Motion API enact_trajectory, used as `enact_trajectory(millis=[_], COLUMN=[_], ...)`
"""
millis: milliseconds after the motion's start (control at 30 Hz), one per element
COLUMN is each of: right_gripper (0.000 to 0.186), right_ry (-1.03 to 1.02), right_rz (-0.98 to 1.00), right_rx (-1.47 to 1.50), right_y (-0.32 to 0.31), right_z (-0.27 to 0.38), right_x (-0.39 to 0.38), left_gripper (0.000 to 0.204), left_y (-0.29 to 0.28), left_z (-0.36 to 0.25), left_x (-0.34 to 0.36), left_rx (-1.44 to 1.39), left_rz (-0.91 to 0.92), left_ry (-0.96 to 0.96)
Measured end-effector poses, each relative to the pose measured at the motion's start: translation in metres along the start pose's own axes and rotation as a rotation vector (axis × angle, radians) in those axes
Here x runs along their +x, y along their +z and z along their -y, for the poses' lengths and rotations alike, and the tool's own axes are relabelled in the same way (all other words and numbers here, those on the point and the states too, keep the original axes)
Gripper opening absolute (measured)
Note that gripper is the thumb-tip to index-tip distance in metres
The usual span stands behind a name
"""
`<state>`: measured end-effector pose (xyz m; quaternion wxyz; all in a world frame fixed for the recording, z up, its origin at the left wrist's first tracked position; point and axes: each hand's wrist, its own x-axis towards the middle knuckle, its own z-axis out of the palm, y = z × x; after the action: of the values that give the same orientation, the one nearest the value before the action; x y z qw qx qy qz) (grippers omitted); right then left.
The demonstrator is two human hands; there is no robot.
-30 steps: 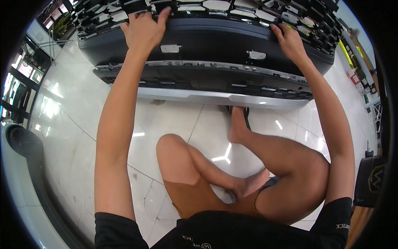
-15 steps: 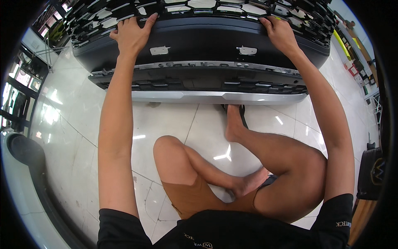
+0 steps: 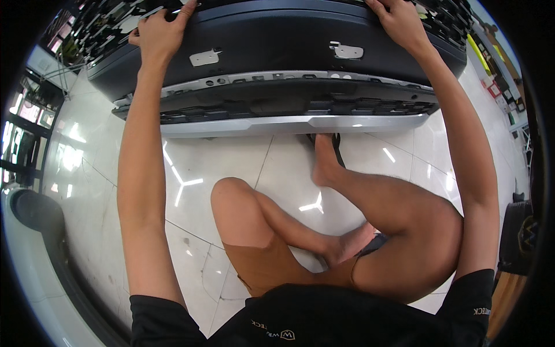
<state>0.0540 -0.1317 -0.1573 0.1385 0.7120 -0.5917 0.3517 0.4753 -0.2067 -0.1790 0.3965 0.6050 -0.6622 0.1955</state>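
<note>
Over glossy tiles [image 3: 237, 156], steady the bumper [image 3: 277, 43] evenly with left hand [image 3: 160, 36] far left, right hand [image 3: 402, 24] far right; cannot tell if clamped.

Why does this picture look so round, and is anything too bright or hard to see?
In the head view, the fisheye lens bends straight edges and leaves black corners; in the same view, glare, probably from overhead lights, makes Y shapes on the glossy tiled floor, the windows at far left look washed out, and the black bumper panel shows a soft sheen.
</note>
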Motion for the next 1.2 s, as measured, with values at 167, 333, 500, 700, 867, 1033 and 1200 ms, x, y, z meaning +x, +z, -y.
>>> enact_trajectory(millis=[167, 333, 500, 700, 867, 1033, 1200], right_gripper=[0.04, 0.042, 0.043, 0.055, 0.063, 0.065, 0.067], right_ry=[-0.01, -0.024, -0.02, -0.231, -0.111, -0.052, -0.062], right_rz=[0.015, 0.075, 0.141, 0.081, 0.16, 0.148, 0.165], right_rx=[-0.004, 0.013, -0.072, -0.03, -0.051, -0.045, -0.068], right_y=[-0.009, -0.007, 0.001, 0.012, -0.001, 0.005, 0.0], right_z=[-0.005, -0.004, -0.01, -0.036, -0.036, -0.048, -0.048], right_x=[-0.001, 0.004, 0.008, 0.013, 0.012, 0.011, 0.015], left_gripper=[0.078, 0.079, 0.079, 0.066, 0.066, 0.074, 0.077], left_y=[-0.018, -0.014, -0.021, -0.029, -0.008, 0.011, 0.005], left_z=[-0.018, -0.011, -0.003, 0.021, 0.006, 0.031, 0.035], left_x=[-0.006, -0.014, -0.021, -0.083, -0.211, -0.211, -0.192], left_rx=[-0.002, 0.054, 0.068, -0.118, -0.778, -1.367, -1.319], left_rz=[0.097, 0.033, 0.015, -0.332, -0.096, 0.004, 0.075], left_ry=[-0.028, 0.0, 0.028, 0.061, -0.969, -1.1, -1.109])
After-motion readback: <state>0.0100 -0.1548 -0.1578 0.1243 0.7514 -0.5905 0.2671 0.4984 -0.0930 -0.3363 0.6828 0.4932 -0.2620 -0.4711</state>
